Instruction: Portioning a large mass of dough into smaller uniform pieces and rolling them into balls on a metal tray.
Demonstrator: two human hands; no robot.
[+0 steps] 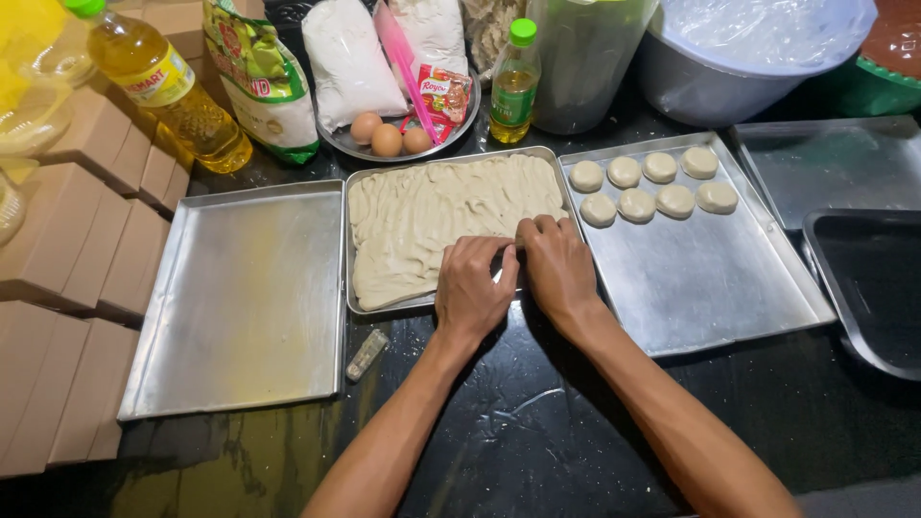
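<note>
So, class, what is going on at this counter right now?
A person works both hands, the left hand and the right hand, at the near edge of a dough slab spread in the middle tray. The right tray holds eight dough rounds. The left tray is bare. Three eggs sit on a plate behind.

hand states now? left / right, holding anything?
Left hand: fingers curled, pressing on the dough sheet in the middle tray; grip cannot be told.
Right hand: same, curled on the dough edge; grip cannot be told.

Dough tray lies between bare tray left and dough-rounds tray right.
</note>
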